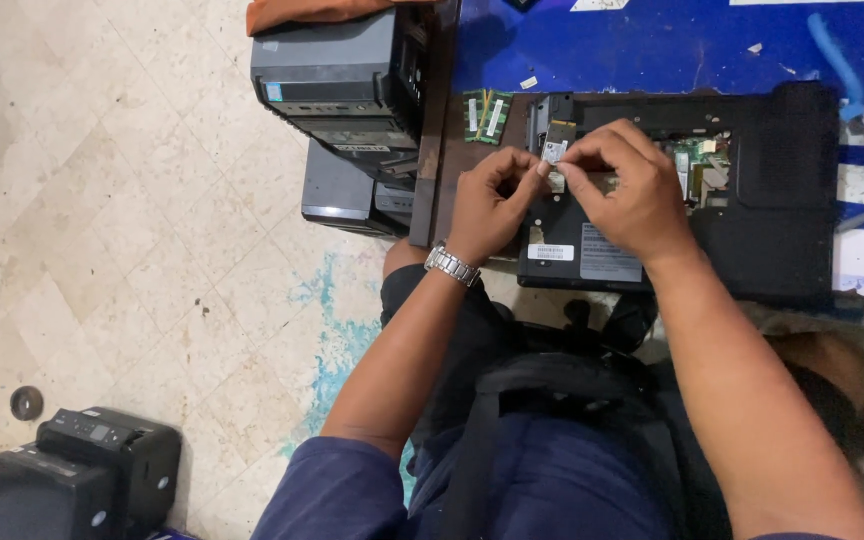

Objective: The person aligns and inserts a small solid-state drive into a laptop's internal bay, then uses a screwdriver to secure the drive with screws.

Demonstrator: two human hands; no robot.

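Down at the far left, a black printer [72, 470] sits on the pale tiled floor [132, 250], and higher up 2 grey desktop computer cases [347, 90] stand stacked beside the table edge. Next, 2 green memory modules [487, 115] lie side by side on the brown strip of the table, just left of the laptop. The left hand [487, 205], with a metal wristwatch [450, 265] on its wrist, is closed, its thumb and forefinger pinching a small flat card [555, 155]. That card is pale grey-white with a dark patch and a little metallic edge; it is held just above the upturned black laptop [752, 200], near the laptop's left end. The right hand [627, 190] meets it from the other side, fingers curled and fingertips pressed on the same card, so both hands grip it together. Beneath them the laptop's underside shows white labels [602, 255] and an open bay with a green circuit board [697, 160]. Further right, the blue table top [652, 45] carries a blue-handled brush [857, 95].
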